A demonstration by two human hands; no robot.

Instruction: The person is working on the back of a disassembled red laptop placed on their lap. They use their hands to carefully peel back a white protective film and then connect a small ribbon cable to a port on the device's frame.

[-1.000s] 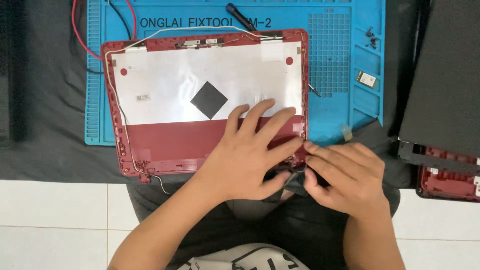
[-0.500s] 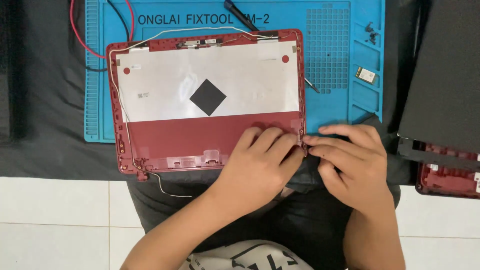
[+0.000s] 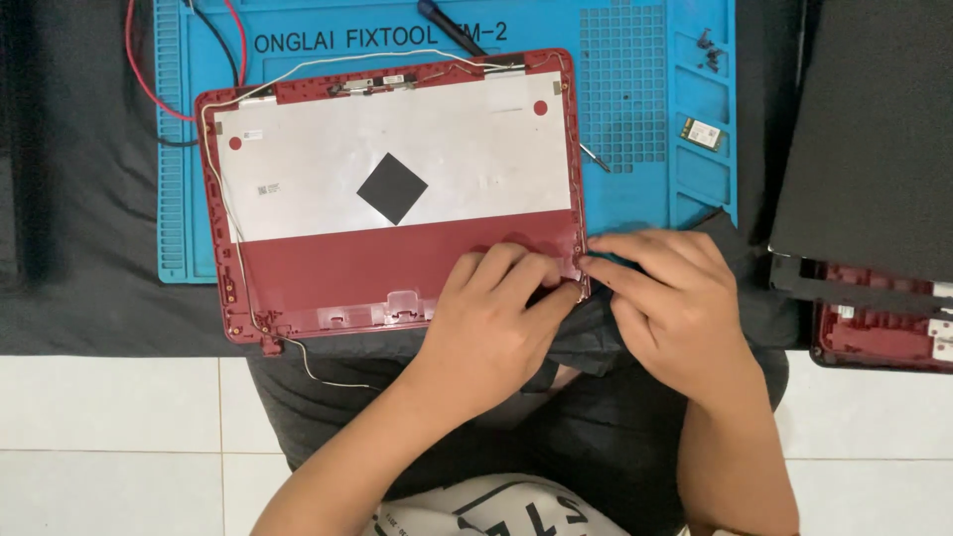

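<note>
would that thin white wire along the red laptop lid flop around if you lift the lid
Probably yes: the thin white wire already dangles loose past the red plastic laptop lid. The lid looks thin, so likely light and slightly flexible. Both hands, left hand and right hand, rest at its corner.

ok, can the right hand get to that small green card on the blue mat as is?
Probably yes: the right hand is at the red cover's corner, and the mat between it and the green card looks bare.
</note>
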